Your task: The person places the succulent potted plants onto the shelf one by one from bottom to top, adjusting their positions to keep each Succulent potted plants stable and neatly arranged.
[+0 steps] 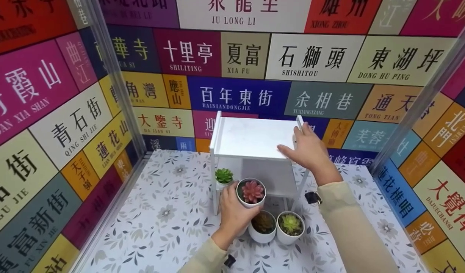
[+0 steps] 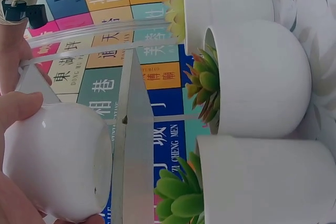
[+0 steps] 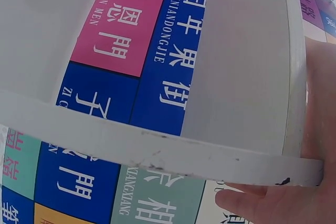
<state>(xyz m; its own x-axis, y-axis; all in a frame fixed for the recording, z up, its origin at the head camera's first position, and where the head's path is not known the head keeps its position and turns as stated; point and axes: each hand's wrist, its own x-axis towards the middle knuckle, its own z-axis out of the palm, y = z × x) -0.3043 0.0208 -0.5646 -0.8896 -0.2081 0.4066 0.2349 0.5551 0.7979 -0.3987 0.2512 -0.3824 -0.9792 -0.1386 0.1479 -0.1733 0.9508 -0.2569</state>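
My left hand grips a white pot holding a red succulent, in front of a white two-tier shelf. In the left wrist view that white pot shows its side and base between fingers and thumb. My right hand rests on the right edge of the shelf's top, its thumb laid over the board. On the lower tier, at the left, stands a potted green succulent. Before the shelf are a dark reddish-green succulent and a yellow-green succulent, each in a white pot.
Another potted green succulent appears in the left wrist view, beside the others. A floral-patterned cloth covers the table. Panels of colourful place-name signs enclose the back and sides, with clear upright edges at the corners.
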